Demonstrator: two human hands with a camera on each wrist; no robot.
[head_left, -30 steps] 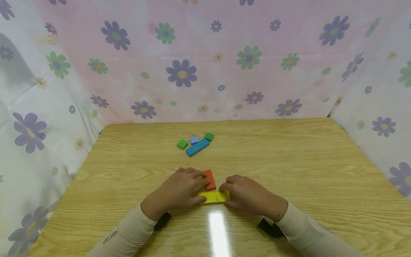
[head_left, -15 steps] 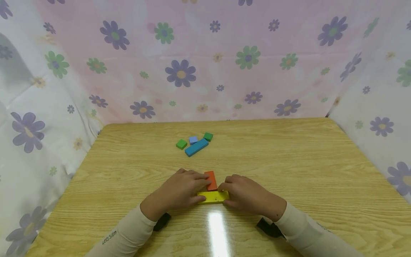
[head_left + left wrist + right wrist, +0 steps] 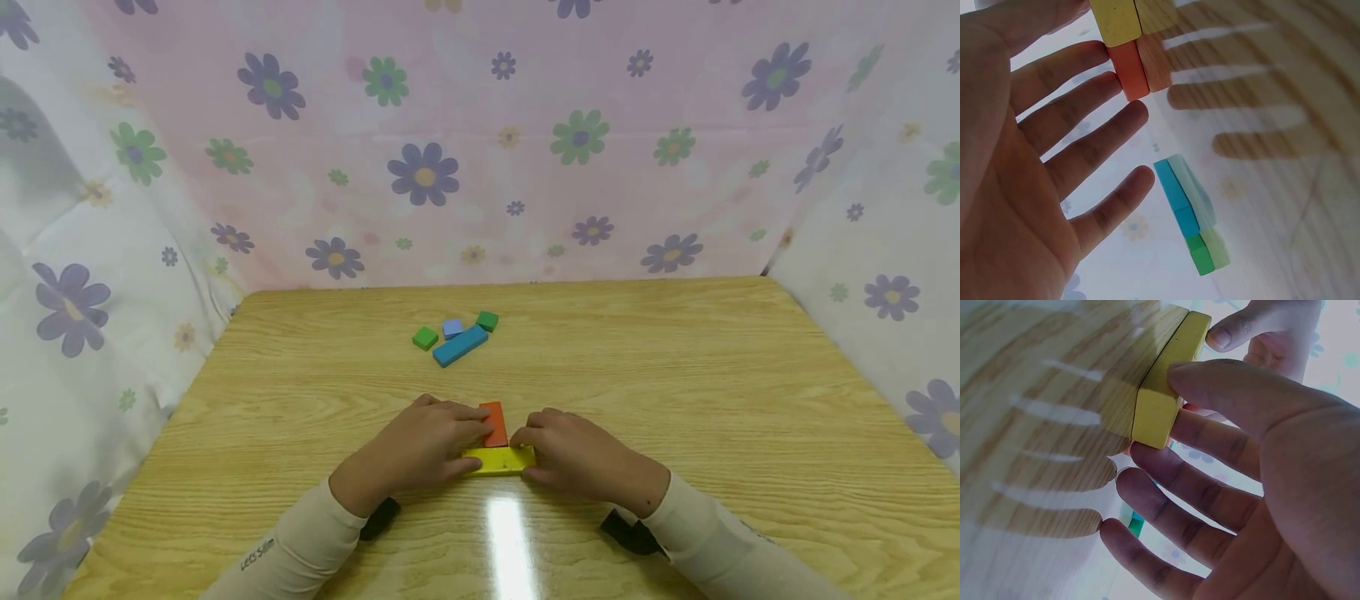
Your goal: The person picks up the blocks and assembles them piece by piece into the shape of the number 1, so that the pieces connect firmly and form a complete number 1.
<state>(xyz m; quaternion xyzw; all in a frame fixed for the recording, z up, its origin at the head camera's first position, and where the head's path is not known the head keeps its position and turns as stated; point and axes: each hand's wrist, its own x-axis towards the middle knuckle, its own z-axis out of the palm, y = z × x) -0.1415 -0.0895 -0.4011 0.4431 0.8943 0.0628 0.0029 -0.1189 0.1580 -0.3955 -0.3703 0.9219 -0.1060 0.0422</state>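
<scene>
At the lower centre of the head view, a yellow block (image 3: 501, 460) is pinched at its ends by the left hand (image 3: 420, 446) and the right hand (image 3: 581, 457), thumb and forefinger curled round each end. An orange block (image 3: 493, 423) is laid touching its far edge, against the left fingers. Farther up the worktop (image 3: 675, 367), a blue bar (image 3: 460, 345) and small green cubes (image 3: 425, 337) are grouped.

I counted six blocks on the table (image 3: 675, 375) — one yellow bar (image 3: 501, 461), one orange block (image 3: 494, 423), one long blue bar (image 3: 460, 346), one small pale-blue cube (image 3: 452, 328) and two green cubes (image 3: 425, 337) (image 3: 487, 321) — plus two hands (image 3: 420, 446) (image 3: 581, 454).
</scene>
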